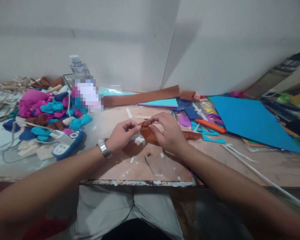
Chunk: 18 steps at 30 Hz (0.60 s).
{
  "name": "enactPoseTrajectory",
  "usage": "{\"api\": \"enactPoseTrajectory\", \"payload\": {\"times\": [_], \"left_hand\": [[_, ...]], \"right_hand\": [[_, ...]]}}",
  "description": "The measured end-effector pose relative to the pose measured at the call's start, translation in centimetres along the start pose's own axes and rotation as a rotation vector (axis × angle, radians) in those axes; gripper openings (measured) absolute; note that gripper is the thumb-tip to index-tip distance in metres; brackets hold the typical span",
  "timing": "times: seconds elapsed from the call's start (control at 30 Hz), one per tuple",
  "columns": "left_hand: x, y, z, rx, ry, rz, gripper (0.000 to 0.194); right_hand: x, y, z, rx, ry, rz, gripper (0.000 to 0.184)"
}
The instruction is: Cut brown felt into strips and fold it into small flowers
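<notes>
A strip of brown crepe paper is pinched between my two hands above the table, its upper edge bunched and twisted. My left hand, below a metal wristwatch, holds the left end of the strip between thumb and fingertips. On the strip's upper edge, my right hand is closed with thumb and fingers, and it covers part of the paper. The strip's other end trails out to the right behind that hand. Scraps of white paper lie on the wooden table under the hands.
Crumpled crepe paper pieces are heaped at left, beside a blue-and-white power strip and a plastic bottle. A long brown strip lies at the back. An orange cutter and a blue sheet are on the right.
</notes>
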<state>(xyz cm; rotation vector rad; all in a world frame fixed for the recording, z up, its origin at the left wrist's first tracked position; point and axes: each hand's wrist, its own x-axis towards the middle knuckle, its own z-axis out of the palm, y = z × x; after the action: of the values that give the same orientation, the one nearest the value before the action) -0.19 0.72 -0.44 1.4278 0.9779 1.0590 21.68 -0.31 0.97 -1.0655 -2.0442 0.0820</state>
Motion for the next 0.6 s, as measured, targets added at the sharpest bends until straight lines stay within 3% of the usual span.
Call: {"api": "enactPoseTrajectory", "payload": {"times": [0.43,0.6], "left_hand": [[0.07,-0.2,0.1,-0.061,-0.035,-0.026,0.028],[-0.02,-0.33,0.02,-0.004,-0.018,0.04,0.021]], "right_hand": [[0.01,-0.2,-0.17,0.068,0.021,0.016,0.01],[-0.02,-0.13,-0.15,0.054,-0.018,0.029,0.01]]}}
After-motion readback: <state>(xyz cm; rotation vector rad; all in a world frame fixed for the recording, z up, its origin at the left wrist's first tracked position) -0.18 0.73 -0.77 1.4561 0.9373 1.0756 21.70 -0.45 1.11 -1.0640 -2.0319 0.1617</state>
